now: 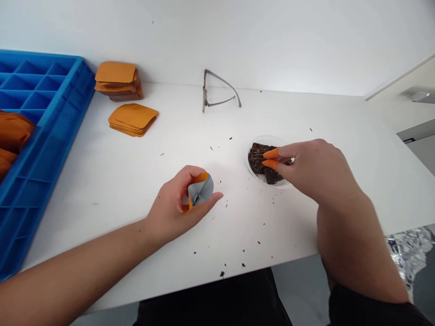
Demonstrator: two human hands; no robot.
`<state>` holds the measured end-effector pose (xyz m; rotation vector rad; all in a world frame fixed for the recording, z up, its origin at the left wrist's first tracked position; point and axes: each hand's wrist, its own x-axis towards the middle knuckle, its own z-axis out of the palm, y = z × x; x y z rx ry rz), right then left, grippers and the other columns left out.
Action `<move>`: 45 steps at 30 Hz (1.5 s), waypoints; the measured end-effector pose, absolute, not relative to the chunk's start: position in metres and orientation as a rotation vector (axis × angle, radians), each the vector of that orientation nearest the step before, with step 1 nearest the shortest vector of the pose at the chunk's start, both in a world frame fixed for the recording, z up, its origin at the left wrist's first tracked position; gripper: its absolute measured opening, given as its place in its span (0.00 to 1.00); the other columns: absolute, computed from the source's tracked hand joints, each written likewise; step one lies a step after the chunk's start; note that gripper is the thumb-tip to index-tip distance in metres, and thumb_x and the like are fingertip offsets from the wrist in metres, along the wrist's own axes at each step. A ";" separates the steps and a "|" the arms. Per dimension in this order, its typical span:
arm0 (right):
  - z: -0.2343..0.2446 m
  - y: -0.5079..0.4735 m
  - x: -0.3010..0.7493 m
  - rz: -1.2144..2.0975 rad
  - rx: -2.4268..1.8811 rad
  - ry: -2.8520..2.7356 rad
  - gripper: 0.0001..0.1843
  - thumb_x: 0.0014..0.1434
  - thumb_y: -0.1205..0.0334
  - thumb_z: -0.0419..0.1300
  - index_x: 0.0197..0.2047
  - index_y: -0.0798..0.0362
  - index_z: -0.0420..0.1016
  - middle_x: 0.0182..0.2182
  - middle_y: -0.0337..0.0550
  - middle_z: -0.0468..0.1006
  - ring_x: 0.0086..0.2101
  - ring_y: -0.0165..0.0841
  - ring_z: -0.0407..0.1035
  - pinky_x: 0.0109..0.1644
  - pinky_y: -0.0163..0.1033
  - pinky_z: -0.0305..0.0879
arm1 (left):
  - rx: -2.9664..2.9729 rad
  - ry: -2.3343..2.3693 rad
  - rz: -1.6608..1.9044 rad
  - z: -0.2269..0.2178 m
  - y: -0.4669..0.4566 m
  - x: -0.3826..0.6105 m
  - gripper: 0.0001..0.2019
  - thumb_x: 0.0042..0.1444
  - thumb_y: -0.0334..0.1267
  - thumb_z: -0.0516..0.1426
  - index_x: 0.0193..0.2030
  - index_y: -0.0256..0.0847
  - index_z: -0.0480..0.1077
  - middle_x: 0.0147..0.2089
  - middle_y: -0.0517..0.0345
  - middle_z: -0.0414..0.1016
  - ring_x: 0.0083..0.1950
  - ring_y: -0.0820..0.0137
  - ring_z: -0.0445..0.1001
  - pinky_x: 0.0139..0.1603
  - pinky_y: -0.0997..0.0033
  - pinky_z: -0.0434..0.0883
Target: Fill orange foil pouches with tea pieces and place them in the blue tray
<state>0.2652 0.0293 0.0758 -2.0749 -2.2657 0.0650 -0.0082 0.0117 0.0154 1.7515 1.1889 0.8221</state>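
Observation:
My left hand (176,197) is closed around an orange pouch (201,189), whose silvery inside shows at its spread mouth. To the right, a clear round dish (250,170) holds several dark brown pressed tea pieces (258,158). Over that dish is my right hand (307,167), with orange finger cots on the thumb and index finger. Those two covered tips are pressed onto the dark pieces in a pinch. Whether a piece is lifted cannot be seen.
A stack of orange pouches (116,74) stands by the wall, with a smaller fanned pile (133,118) before it. Glasses (220,93) lie at the back. A blue divided crate (64,113) fills the left side. Dark crumbs dot the white table (190,140). Crumpled foil (408,253) lies lower right.

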 end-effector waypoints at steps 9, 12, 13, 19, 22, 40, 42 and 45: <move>0.076 0.031 0.266 0.130 -2.297 -2.183 0.10 0.60 0.53 0.62 0.41 0.42 0.85 0.49 0.35 0.83 0.41 0.41 0.75 0.32 0.43 0.63 | 1.694 1.201 0.815 0.016 0.012 -0.009 0.13 0.59 0.41 0.65 0.41 0.45 0.64 0.33 0.65 0.68 0.30 0.76 0.67 0.30 0.76 0.69; 0.079 0.030 0.265 0.171 -2.310 -2.152 0.08 0.59 0.56 0.62 0.38 0.40 0.84 0.48 0.31 0.83 0.38 0.38 0.74 0.32 0.43 0.62 | 1.687 1.219 0.821 0.016 0.012 -0.009 0.12 0.59 0.41 0.65 0.40 0.45 0.64 0.34 0.64 0.69 0.30 0.76 0.68 0.30 0.76 0.70; 0.080 0.030 0.265 0.181 -2.316 -2.150 0.08 0.59 0.57 0.62 0.37 0.41 0.84 0.47 0.31 0.83 0.37 0.37 0.74 0.32 0.43 0.62 | 1.690 1.223 0.826 0.016 0.012 -0.009 0.12 0.59 0.40 0.65 0.40 0.45 0.64 0.33 0.64 0.69 0.30 0.76 0.68 0.30 0.76 0.70; 0.084 0.028 0.265 0.202 -2.296 -2.266 0.04 0.59 0.59 0.61 0.34 0.46 0.78 0.39 0.35 0.82 0.41 0.39 0.74 0.34 0.42 0.62 | 1.740 1.222 0.842 0.014 0.013 -0.009 0.12 0.59 0.40 0.65 0.41 0.45 0.64 0.33 0.64 0.69 0.31 0.75 0.68 0.30 0.76 0.70; 0.081 0.027 0.271 0.191 -2.194 -2.299 0.10 0.60 0.56 0.60 0.43 0.46 0.79 0.48 0.38 0.82 0.51 0.43 0.73 0.40 0.46 0.68 | 1.751 1.224 0.854 0.013 0.013 -0.010 0.12 0.59 0.39 0.65 0.40 0.45 0.64 0.33 0.65 0.69 0.31 0.76 0.68 0.30 0.76 0.70; 0.079 0.031 0.282 0.410 -1.976 -2.416 0.06 0.59 0.56 0.63 0.34 0.48 0.73 0.56 0.41 0.79 0.62 0.46 0.66 0.52 0.53 0.70 | 1.771 1.267 0.829 0.014 0.014 -0.009 0.14 0.57 0.43 0.66 0.39 0.45 0.65 0.33 0.64 0.69 0.31 0.75 0.68 0.27 0.76 0.69; 0.080 0.032 0.284 0.523 -1.902 -2.422 0.06 0.59 0.56 0.62 0.34 0.48 0.72 0.60 0.39 0.76 0.64 0.45 0.64 0.56 0.54 0.69 | 1.781 1.282 0.834 0.014 0.014 -0.009 0.14 0.57 0.44 0.67 0.39 0.46 0.65 0.33 0.64 0.70 0.31 0.75 0.68 0.27 0.76 0.69; 0.081 0.032 0.284 0.647 -1.884 -2.420 0.07 0.59 0.57 0.61 0.32 0.48 0.71 0.64 0.37 0.72 0.65 0.45 0.62 0.58 0.55 0.69 | 1.777 1.303 0.836 0.013 0.014 -0.009 0.14 0.57 0.44 0.67 0.39 0.46 0.65 0.34 0.63 0.70 0.32 0.74 0.69 0.28 0.76 0.69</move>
